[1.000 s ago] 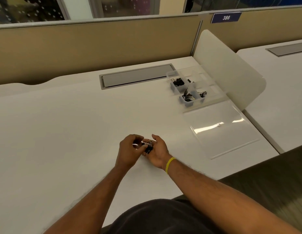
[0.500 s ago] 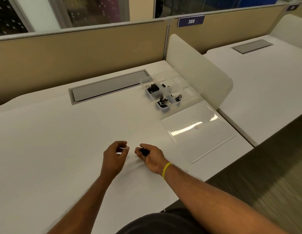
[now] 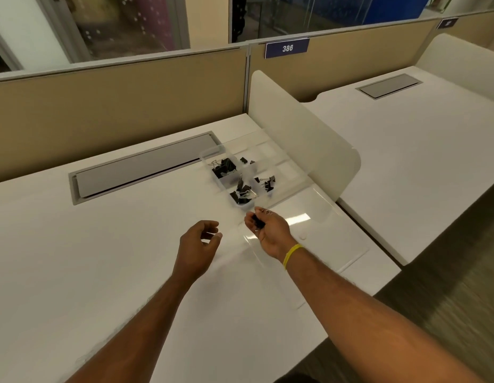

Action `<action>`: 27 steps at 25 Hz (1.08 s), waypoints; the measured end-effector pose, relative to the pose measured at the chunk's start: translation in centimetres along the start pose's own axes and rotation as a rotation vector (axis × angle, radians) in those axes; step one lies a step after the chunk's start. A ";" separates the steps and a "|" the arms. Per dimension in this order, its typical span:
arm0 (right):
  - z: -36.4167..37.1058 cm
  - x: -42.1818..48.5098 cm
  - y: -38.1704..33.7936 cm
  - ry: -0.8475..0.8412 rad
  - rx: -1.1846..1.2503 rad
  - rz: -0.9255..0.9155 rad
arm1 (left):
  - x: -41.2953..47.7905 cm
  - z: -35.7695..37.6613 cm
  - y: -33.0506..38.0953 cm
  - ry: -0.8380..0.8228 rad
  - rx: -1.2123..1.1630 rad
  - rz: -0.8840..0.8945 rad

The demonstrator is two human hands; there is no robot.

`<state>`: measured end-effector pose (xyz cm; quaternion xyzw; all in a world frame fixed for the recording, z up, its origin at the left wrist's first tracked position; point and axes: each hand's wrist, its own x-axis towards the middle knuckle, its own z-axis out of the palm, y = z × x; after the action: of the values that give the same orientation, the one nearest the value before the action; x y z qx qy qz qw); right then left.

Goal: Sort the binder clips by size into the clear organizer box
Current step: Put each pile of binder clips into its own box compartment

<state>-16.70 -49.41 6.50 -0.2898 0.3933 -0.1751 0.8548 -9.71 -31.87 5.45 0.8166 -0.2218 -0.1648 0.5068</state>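
Delivery is the step in hand, as I judge it. The right hand [image 3: 270, 233] hangs above the worktop [image 3: 102, 258], just short of the near end of the clear organizer box [image 3: 206, 156]. Its fingers are curled round a black binder clip [image 3: 259, 223], and wire handles show at the fingertips. Whether it carries one clip or more I cannot tell. The left hand [image 3: 197, 244] hovers just beside it, toward the middle of the worktop, fingers loosely curled and thumb apart, with nothing visible in it.

The box sits toward the far right corner of the worktop, against a white divider panel [image 3: 309, 139] along the right edge. Its lid [image 3: 323, 239] lies flat and open toward the near edge, partly under the right hand. Black clips already lie in several compartments: a heap in the far-left one [image 3: 223, 167], another in the near-left one [image 3: 241, 195], a few in the compartment to its right [image 3: 268, 182], and tiny ones farther back [image 3: 244, 160].

The next move calls for matching the held clip's size against those heaps. The hand then has to reach over the matching compartment and loosen its fingers so the clip drops inside the walls.
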 end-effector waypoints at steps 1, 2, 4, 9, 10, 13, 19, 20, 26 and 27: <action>0.2 1.1 -1.4 -0.006 -0.006 -0.025 | 0.9 0.5 0.4 -0.003 -0.007 0.002; 0.4 2.2 -2.7 -0.010 -0.009 -0.047 | 1.8 0.9 0.7 -0.005 -0.015 0.004; 0.7 4.7 -5.3 -0.012 -0.013 -0.081 | 3.6 1.9 1.1 -0.012 -0.013 0.009; 1.4 10.2 -10.6 0.033 -0.141 -0.175 | 7.3 3.8 1.6 -0.008 0.010 0.030; 1.4 11.2 -11.5 0.045 -0.169 -0.192 | 7.9 4.0 1.7 -0.006 0.012 0.038; 1.2 14.6 -14.0 0.099 -0.209 -0.237 | 9.8 4.6 2.2 -0.005 0.023 0.061; -0.1 19.8 -16.2 0.178 -0.749 -0.333 | 12.7 5.7 2.4 0.010 0.071 0.099; -0.4 20.1 -16.4 0.177 -0.919 -0.365 | 12.9 5.8 2.5 0.013 0.080 0.115; -1.2 19.0 -17.6 0.099 -1.376 -0.533 | 13.7 6.4 2.6 0.034 0.122 0.136; -1.5 18.6 -17.7 0.093 -1.368 -0.558 | 13.5 6.5 2.8 0.036 0.125 0.139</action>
<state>-7.40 -73.44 6.33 -0.8393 0.3619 -0.1136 0.3894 -1.97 -45.00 4.54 0.8322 -0.2786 -0.1001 0.4689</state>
